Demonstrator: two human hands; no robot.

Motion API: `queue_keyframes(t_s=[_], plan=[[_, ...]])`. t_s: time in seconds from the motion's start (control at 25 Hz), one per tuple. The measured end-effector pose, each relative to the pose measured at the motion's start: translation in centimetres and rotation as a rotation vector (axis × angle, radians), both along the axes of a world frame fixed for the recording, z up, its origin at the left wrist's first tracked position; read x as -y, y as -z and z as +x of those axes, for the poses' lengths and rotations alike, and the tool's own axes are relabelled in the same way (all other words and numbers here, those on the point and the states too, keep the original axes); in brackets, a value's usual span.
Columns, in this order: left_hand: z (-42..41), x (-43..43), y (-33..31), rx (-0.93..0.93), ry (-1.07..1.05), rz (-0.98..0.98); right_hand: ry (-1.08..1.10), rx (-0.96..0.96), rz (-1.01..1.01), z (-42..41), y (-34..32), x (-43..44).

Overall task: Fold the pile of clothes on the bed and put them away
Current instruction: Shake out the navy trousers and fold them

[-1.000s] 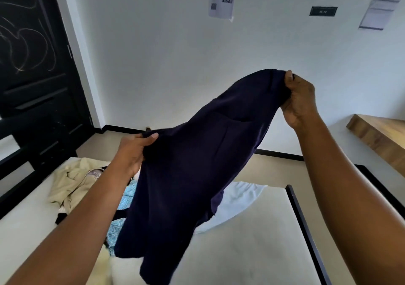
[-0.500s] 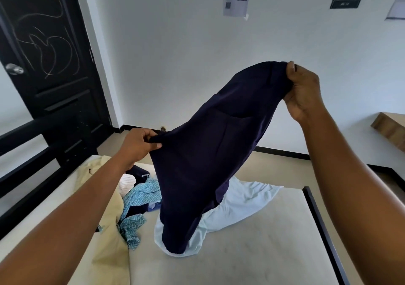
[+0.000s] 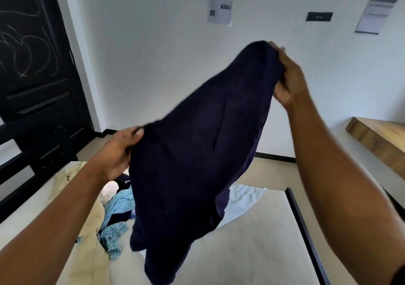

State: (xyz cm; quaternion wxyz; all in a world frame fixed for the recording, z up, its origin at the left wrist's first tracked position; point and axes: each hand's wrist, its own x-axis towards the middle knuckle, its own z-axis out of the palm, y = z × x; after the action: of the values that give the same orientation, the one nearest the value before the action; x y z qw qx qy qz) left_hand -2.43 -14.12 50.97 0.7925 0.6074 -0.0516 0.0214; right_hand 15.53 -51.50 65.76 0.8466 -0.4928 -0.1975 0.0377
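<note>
Holding the navy garment (image 3: 192, 153) aloft, left hand (image 3: 119, 151) pinching its nine-o'clock edge, right hand (image 3: 289, 81) gripping the one-o'clock corner; level both hands before laying it flat on the bed (image 3: 252, 247).

The navy garment (image 3: 192, 153) is matt, soft cloth; the door (image 3: 32, 65) is glossy black; the shelf (image 3: 377, 135) is wood.

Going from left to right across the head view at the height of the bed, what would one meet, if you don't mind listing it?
Beige garment → blue patterned garment → navy garment held up in front → white garment → black bed frame edge.
</note>
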Motion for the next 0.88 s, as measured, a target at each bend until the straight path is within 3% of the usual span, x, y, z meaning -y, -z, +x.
queue_keyframes(t_s=[0.08,0.12,0.2,0.28,0.48,0.68,0.88], plan=[[1.7,1.4,-1.1,-0.085,-0.164,-0.143,0.025,-0.195,0.065,0.7,6.9,-1.2],[2.2,1.3,-0.7,-0.149,-0.202,-0.178,0.013,-0.359,0.005,-0.8,11.7,-2.2],[2.3,0.1,2.7,-0.278,-0.266,-0.181,-0.131,-0.625,-0.105,-5.8,21.7,-4.6],[1.3,-1.6,6.6,-0.384,-0.381,-0.117,-0.247,-0.707,-0.208,-10.0,26.2,-6.6],[-0.1,-4.6,10.0,-0.431,-0.468,-0.055,-0.18,-0.461,-0.411,-9.3,25.5,-7.4],[0.0,-6.0,10.1,-0.375,-0.483,0.112,0.118,-0.393,-0.632,-8.6,25.3,-7.8],[2.0,-5.5,9.0,-0.336,-0.497,0.138,0.431,-0.32,-0.791,-7.5,24.4,-7.0]])
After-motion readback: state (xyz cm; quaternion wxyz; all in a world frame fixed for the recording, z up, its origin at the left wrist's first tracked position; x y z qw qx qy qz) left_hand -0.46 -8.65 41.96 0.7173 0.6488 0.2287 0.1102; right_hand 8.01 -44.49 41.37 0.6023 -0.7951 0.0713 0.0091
